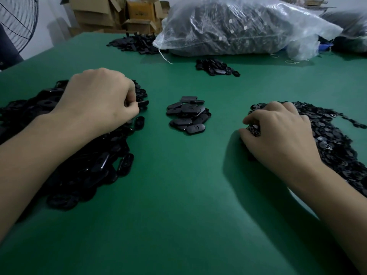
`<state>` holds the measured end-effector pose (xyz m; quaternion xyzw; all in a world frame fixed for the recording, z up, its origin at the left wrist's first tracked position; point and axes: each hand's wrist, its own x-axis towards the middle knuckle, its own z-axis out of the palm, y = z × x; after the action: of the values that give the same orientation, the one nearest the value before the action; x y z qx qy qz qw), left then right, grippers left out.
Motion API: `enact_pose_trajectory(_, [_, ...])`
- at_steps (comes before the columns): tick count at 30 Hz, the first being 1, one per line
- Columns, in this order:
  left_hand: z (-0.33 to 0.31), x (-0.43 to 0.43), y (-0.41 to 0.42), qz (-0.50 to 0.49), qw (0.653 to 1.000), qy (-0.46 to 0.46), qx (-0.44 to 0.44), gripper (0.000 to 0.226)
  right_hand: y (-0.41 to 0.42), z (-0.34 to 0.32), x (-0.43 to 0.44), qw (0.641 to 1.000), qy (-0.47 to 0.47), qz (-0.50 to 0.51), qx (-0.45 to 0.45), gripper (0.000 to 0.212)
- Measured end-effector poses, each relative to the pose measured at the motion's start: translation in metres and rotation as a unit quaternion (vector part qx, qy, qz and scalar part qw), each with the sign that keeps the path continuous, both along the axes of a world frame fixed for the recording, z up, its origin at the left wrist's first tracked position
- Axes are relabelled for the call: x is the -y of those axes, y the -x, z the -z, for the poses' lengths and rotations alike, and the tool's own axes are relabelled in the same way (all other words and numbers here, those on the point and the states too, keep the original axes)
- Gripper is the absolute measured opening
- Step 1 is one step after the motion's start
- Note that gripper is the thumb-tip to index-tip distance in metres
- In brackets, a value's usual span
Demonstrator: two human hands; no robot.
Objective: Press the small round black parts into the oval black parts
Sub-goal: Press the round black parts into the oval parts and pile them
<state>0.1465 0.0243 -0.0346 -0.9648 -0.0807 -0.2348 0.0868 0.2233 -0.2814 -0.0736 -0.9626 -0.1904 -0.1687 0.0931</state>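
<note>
Our left hand lies knuckles-up on the heap of oval parts, pinching one oval part at its edge. Our right hand curls into the small round parts, its fingertips hidden, so we cannot tell whether it grips any. Between them on the green counter sits a smaller pile, a plastic bag beyond.

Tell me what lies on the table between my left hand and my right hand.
A small heap of oval black parts sits on the green table between left hand and right hand, touching neither, as the head view shows.
</note>
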Motion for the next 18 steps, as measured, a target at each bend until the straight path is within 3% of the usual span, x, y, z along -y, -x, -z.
enact_pose_trajectory(5, [-0.002, -0.001, 0.002, -0.024, 0.998, 0.005, -0.060, 0.014, 0.000, -0.002, 0.002, 1.000, 0.020, -0.004, -0.004, 0.015])
enact_pose_trajectory(13, [-0.001, -0.003, 0.005, -0.021, 0.997, 0.019, -0.074, 0.012, -0.001, -0.003, 0.001, 1.000, 0.015, -0.018, -0.004, 0.005])
enact_pose_trajectory(15, [-0.004, -0.002, 0.005, -0.003, 0.995, 0.076, -0.063, 0.013, -0.002, -0.003, 0.002, 1.000, 0.014, -0.025, -0.002, 0.004])
enact_pose_trajectory(18, [-0.006, 0.014, 0.009, 0.048, 0.951, 0.305, -0.024, 0.012, -0.003, -0.002, 0.003, 0.999, 0.008, -0.037, 0.003, 0.005])
